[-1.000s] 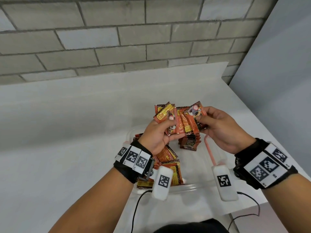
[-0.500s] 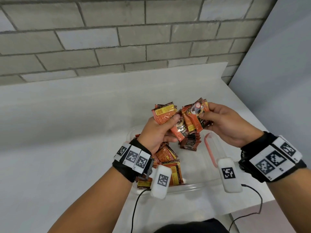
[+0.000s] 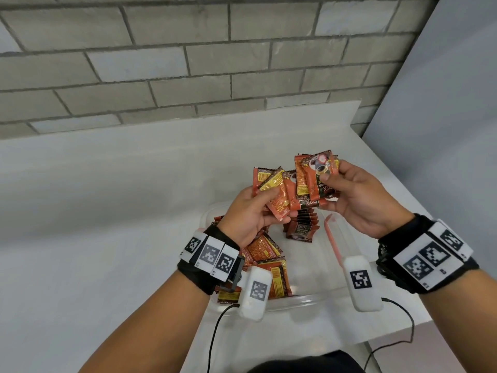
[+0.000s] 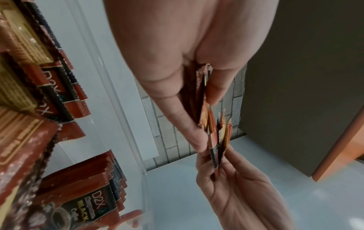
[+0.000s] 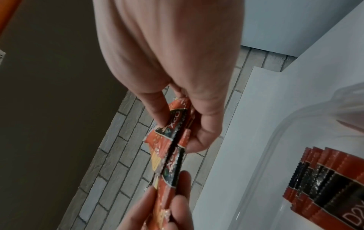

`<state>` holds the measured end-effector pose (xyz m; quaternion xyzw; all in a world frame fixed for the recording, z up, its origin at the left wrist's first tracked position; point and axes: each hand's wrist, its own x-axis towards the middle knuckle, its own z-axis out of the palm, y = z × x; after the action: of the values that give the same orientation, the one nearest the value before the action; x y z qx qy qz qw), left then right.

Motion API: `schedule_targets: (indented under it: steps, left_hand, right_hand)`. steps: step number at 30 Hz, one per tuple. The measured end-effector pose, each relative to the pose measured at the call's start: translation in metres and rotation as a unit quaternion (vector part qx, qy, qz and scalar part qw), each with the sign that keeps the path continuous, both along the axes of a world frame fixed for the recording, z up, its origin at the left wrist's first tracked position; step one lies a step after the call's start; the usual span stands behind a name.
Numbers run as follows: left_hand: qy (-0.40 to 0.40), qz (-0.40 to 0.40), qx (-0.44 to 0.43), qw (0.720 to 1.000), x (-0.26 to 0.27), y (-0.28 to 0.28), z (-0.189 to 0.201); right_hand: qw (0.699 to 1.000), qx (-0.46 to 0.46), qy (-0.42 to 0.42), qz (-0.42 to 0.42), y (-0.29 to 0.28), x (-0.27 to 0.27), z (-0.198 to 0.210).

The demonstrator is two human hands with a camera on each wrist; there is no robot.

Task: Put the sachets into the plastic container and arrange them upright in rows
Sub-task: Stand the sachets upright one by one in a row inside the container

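Brick wall backs the table (image 3: 107, 211); above the container (image 3: 309, 302), the left hand (image 3: 251, 214) and right hand (image 3: 357, 203) each pinch fanned sachets (image 3: 301, 184). Such thin, slick packets could slide from either loose pinch and land flat among those inside.

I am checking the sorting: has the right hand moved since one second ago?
Yes. The right hand moved up and slightly right, away from the upright sachet row in the plastic container.
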<state>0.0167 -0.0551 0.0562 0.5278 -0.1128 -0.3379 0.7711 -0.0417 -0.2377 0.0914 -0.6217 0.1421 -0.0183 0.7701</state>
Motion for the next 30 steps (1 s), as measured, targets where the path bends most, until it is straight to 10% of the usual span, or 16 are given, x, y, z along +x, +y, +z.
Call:
schedule_targets:
  steps: [24, 30]
  left_hand:
    - [-0.15, -0.062, 0.13, 0.978, -0.01, -0.013, 0.006]
    - [-0.052, -0.057, -0.044, 0.996, -0.004, -0.011, 0.009]
  right_hand:
    - [1.0, 0.014, 0.014, 0.005, 0.013, 0.001, 0.005]
    - [0.997, 0.06, -0.017, 0.036, 0.021, -0.003, 0.007]
